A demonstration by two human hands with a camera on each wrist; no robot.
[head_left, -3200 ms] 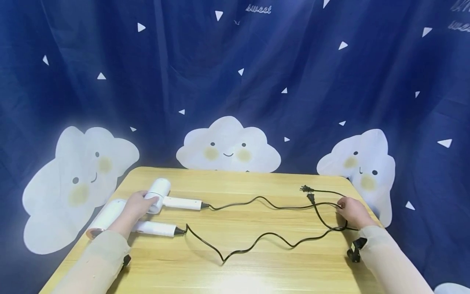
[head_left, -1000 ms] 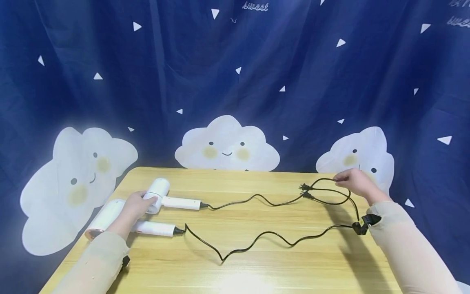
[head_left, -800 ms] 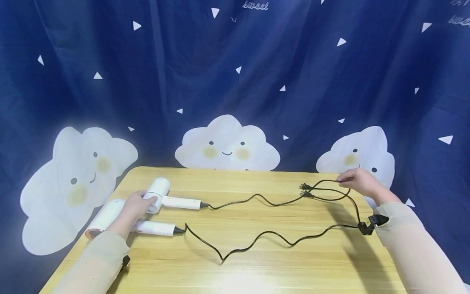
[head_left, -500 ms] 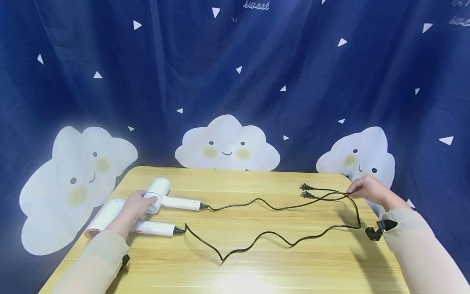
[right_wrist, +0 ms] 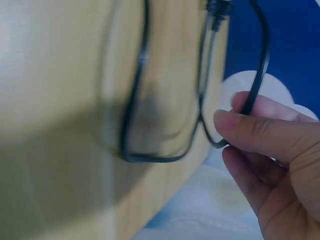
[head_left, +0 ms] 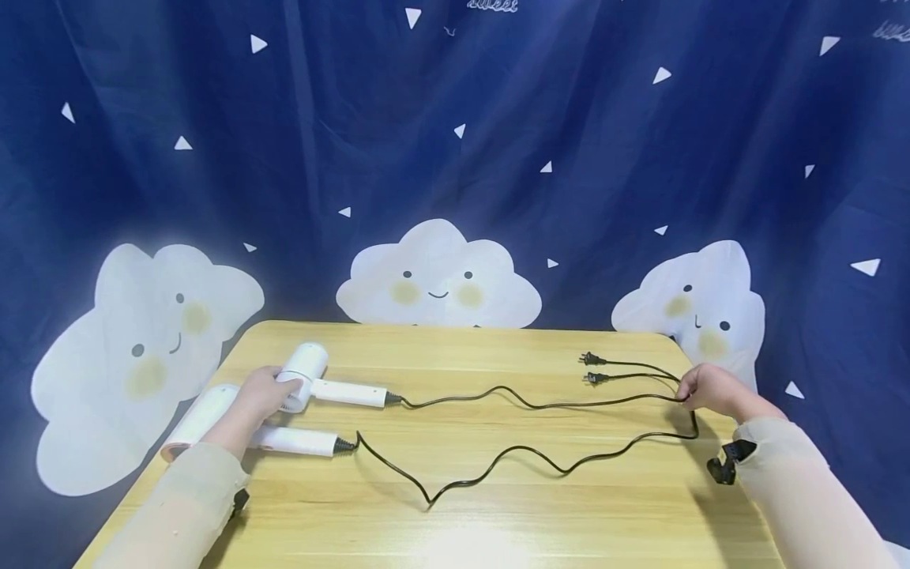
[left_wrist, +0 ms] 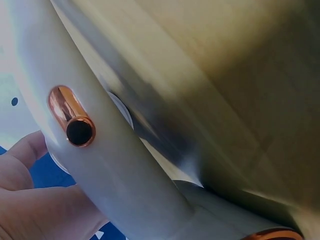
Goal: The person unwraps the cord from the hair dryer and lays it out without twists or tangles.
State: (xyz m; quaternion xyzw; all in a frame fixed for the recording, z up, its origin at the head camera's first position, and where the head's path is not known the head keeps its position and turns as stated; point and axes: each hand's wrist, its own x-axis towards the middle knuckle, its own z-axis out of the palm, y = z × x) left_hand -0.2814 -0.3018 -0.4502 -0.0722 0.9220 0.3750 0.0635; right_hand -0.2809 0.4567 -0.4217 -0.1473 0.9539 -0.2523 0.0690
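Two white hair dryers lie on the left of the table. My left hand (head_left: 257,397) grips the head of the far hair dryer (head_left: 306,362), thumb across its barrel. Under my left forearm is the near hair dryer (head_left: 298,441), partly hidden; its copper-trimmed handle (left_wrist: 100,145) fills much of the left wrist view. My right hand (head_left: 718,391) pinches the black power cords at the table's right edge. In the right wrist view one cord (right_wrist: 262,55) runs up from between thumb and fingers. Two plugs, the upper plug (head_left: 592,359) and lower plug (head_left: 596,378), point left.
The far dryer's cord (head_left: 501,388) runs nearly straight across the wooden table (head_left: 540,521). Nearer the front, the other cord (head_left: 462,484) bends in a V and waves. A blue curtain (head_left: 398,95) with cloud prints hangs behind the table.
My right hand has come down toward the table and slightly right, drawing the cord loops out. The plugs now lie side by side. My left hand and both dryers have stayed in place.
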